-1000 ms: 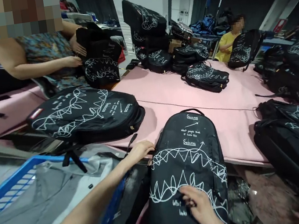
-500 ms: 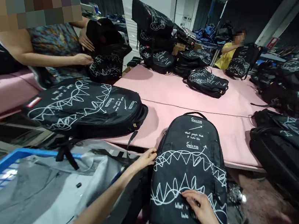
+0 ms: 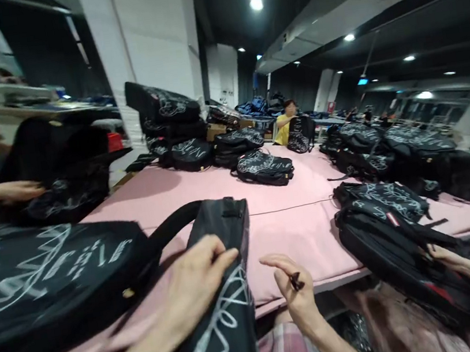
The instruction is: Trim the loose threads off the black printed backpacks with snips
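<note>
My left hand (image 3: 197, 280) grips the upper edge of a black backpack (image 3: 224, 317) with white scribble print, which stands upright against the pink table's near edge, its carry handle arching to the left. My right hand (image 3: 293, 293) hovers just right of the backpack, fingers curled, pinching a small dark object I cannot make out. Another printed black backpack (image 3: 48, 278) lies flat to the left of my left hand.
The pink table (image 3: 276, 217) carries several more black backpacks: a stack (image 3: 171, 126) at the back, one (image 3: 264, 167) mid-table, a row (image 3: 388, 148) on the right. Another person's hand (image 3: 445, 257) holds a backpack (image 3: 397, 246) at right. A person's hand (image 3: 18, 190) handles a bag at left. A person in yellow (image 3: 285, 128) sits far back.
The view has tilted up and swung. The backpack has been raised upright. My left hand moved from its side to its top; my right hand left the front panel and now pinches something small.
</note>
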### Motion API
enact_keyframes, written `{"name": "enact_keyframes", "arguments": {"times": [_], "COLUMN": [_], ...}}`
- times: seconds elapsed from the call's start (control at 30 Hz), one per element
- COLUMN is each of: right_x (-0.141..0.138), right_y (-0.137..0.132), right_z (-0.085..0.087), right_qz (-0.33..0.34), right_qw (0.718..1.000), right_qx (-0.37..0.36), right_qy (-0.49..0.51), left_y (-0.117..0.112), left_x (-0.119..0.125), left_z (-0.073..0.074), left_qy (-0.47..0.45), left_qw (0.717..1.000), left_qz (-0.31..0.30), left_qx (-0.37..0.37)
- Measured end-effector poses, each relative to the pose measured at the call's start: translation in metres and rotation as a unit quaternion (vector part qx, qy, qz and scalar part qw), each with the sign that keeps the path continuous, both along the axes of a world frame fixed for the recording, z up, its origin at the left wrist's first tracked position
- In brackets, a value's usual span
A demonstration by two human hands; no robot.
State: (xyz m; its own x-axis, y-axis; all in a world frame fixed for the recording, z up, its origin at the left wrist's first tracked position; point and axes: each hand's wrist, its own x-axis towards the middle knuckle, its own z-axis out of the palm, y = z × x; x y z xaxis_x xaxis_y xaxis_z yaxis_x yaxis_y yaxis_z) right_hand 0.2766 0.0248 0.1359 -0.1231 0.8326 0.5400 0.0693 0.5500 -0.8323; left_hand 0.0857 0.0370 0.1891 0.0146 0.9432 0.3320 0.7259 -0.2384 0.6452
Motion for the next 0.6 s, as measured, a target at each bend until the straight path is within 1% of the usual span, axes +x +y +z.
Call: {"name": "enact_keyframes", "arguments": {"times": [0.03, 0.07, 0.1, 0.17, 0.23, 0.3, 0.37, 0.43, 0.5, 0.53, 0.57, 0.6], "right_x": [0.002, 0.003, 0.005, 0.008, 0.012, 0.014, 0.014, 0.011, 0.005, 0.002, 0.0, -0.002], "right_y": [0.004, 0.006, 0.007, 0.007, 0.005, 0.002, 0.002, 0.003, 0.004, 0.002, -0.001, -0.005], "right_z": [0.01, 0.015, 0.017, 0.012, 0.004, 0.002, 0.005, 0.01, 0.013, 0.013, 0.012, 0.01], "right_qz": [0.002, 0.005, 0.004, -0.006, -0.005, 0.011, 0.024, 0.047, 0.095, 0.116, 0.131, 0.136], "right_qw": [1.0, 0.999, 0.998, 0.995, 0.987, 0.968, 0.933, 0.889, 0.854, 0.843, 0.838, 0.839], "right_qx": [0.024, 0.032, 0.029, 0.009, 0.0, 0.015, 0.049, 0.094, 0.141, 0.158, 0.167, 0.169], "right_qy": [-0.006, -0.024, -0.047, -0.096, -0.159, -0.249, -0.355, -0.445, -0.491, -0.5, -0.503, -0.499], "left_y": [0.001, 0.002, 0.002, 0.005, 0.009, 0.014, 0.019, 0.025, 0.029, 0.031, 0.032, 0.032], "left_x": [0.019, 0.033, 0.043, 0.049, 0.04, 0.026, 0.014, 0.008, 0.006, 0.005, 0.005, 0.004], "left_z": [-0.007, -0.016, -0.026, -0.041, -0.045, -0.039, -0.032, -0.031, -0.036, -0.041, -0.048, -0.055], "left_qy": [0.021, 0.031, 0.031, 0.027, 0.059, 0.141, 0.229, 0.297, 0.346, 0.356, 0.343, 0.31], "left_qw": [0.999, 0.998, 0.995, 0.99, 0.987, 0.976, 0.956, 0.93, 0.903, 0.895, 0.896, 0.907], "left_qz": [-0.025, -0.058, -0.092, -0.14, -0.151, -0.162, -0.18, -0.205, -0.236, -0.252, -0.264, -0.27], "left_qx": [-0.001, -0.003, -0.004, 0.0, 0.004, -0.018, -0.046, -0.068, -0.091, -0.098, -0.097, -0.086]}}
